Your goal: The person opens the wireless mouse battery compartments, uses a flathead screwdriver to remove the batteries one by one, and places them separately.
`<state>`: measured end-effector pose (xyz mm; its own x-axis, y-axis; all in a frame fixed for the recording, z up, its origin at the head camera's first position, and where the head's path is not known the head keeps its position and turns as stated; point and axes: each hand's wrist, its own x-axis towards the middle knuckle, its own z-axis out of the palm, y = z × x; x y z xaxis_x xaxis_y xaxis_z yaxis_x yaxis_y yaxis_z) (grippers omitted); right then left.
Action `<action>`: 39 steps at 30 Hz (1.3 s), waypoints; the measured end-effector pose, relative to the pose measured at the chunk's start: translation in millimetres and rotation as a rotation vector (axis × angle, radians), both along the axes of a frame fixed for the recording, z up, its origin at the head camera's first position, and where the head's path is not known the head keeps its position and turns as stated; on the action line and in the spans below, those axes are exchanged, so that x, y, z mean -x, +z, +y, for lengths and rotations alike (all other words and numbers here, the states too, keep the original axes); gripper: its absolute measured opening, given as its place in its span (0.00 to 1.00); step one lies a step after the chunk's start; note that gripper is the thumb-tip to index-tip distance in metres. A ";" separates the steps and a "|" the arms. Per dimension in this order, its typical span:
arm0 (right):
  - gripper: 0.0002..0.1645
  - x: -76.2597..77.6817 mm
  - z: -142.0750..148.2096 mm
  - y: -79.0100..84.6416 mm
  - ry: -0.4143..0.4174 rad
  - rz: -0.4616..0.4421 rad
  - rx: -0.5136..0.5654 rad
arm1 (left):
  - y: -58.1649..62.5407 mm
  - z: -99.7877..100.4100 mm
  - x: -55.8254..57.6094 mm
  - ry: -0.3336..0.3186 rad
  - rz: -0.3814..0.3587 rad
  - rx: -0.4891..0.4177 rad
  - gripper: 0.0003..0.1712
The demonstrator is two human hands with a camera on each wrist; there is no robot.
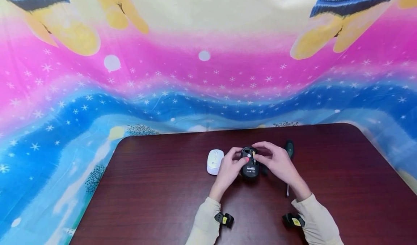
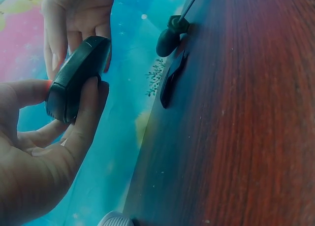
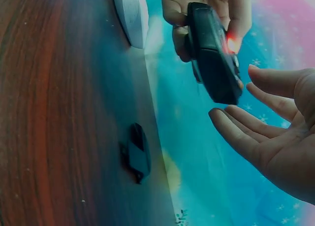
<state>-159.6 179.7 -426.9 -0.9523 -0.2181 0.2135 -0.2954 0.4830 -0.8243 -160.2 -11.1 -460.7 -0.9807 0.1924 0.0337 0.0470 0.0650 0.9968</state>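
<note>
A black computer mouse (image 1: 250,170) is held off the table, its underside towards the head camera. My left hand (image 1: 229,168) grips it by the sides, thumb on the underside; a red light glows at the thumb's tip. The battery compartment stands uncovered, with a battery (image 1: 254,154) visible in it. My right hand (image 1: 278,162) is beside the mouse's right side, thumb close to the compartment. In the right wrist view the right hand's fingers (image 3: 241,137) are spread and hold nothing. The black cover piece (image 3: 139,154) lies on the table under the hands.
A white mouse (image 1: 215,161) sits left of the left hand. To the right, a screwdriver (image 1: 289,149) with a dark handle lies partly behind the right hand. The dark red wooden table (image 1: 156,194) meets a printed cloth (image 1: 208,78) at its back edge.
</note>
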 end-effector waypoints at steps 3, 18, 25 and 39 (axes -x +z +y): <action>0.19 1.7 -0.7 -3.3 0.009 0.007 -0.005 | -0.5 -0.3 0.2 0.000 0.000 -0.006 0.21; 0.11 2.4 -3.8 -7.0 0.014 -0.012 0.034 | -2.2 1.5 1.3 0.038 -0.010 -0.019 0.20; 0.14 1.2 -4.8 -3.3 -0.006 -0.067 0.080 | -0.7 2.3 0.7 0.049 -0.019 -0.032 0.20; 0.08 1.6 -7.7 -4.9 -0.053 -0.091 0.087 | -2.8 2.4 -0.7 0.043 -0.003 -0.019 0.20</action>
<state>-161.2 171.9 -431.7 -0.9783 -0.1514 0.1415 -0.1933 0.4212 -0.8861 -159.5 -8.7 -463.5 -0.9882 0.1490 0.0344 0.0421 0.0484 0.9979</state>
